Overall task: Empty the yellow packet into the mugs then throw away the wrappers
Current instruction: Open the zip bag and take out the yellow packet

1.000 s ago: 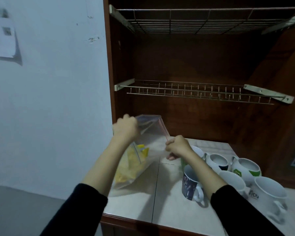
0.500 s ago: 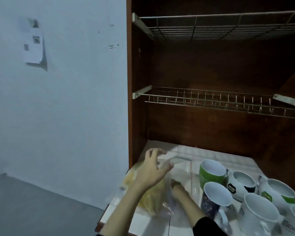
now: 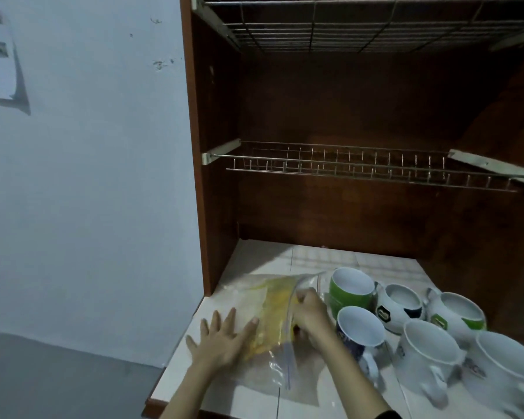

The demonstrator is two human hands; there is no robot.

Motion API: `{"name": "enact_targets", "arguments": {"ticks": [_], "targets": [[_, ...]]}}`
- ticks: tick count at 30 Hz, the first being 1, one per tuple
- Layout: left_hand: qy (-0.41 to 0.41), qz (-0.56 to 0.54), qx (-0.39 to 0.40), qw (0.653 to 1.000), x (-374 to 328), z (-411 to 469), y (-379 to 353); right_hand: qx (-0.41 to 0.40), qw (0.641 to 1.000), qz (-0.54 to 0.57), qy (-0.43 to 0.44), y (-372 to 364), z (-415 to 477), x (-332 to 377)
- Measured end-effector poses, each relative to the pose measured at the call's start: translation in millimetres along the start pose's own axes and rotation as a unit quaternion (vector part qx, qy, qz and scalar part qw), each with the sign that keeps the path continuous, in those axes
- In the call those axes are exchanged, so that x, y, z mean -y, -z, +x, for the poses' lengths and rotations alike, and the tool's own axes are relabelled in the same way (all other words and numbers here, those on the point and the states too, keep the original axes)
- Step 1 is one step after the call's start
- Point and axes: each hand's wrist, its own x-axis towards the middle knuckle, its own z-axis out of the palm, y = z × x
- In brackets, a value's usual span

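Observation:
A clear zip bag (image 3: pixel 280 370) lies flat on the white tiled counter (image 3: pixel 315 258), with several yellow packets (image 3: pixel 273 313) inside it. My left hand (image 3: pixel 224 340) rests flat on the bag's left side, fingers spread. My right hand (image 3: pixel 312 313) reaches into the bag's mouth, fingers curled among the yellow packets; I cannot tell whether it grips one. Several mugs stand to the right: a green one (image 3: pixel 351 288), a dark blue one (image 3: pixel 360 331) and white ones (image 3: pixel 427 346).
The counter sits inside a brown wooden cabinet (image 3: pixel 212 176) with a wire dish rack (image 3: pixel 360 167) above and another wire shelf (image 3: pixel 360 28) higher up. A pale wall (image 3: pixel 88 176) is on the left. The counter's front edge is close to my arms.
The bag, held upright a second ago, now lies flat on the counter. My left hand has pressed down on it and my right hand has gone deeper into its mouth.

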Motion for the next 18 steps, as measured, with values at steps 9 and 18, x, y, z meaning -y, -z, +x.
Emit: {"name": "enact_targets", "arguments": {"ticks": [9,18], "targets": [[0.124,0.06,-0.011,0.99,-41,-9,-23,-0.1,0.986,-0.103,0.088,95,-49,44],[-0.071,0.116,0.054,0.989,-59,-18,-45,-0.208,0.965,-0.064,0.15,129,-70,48]]}}
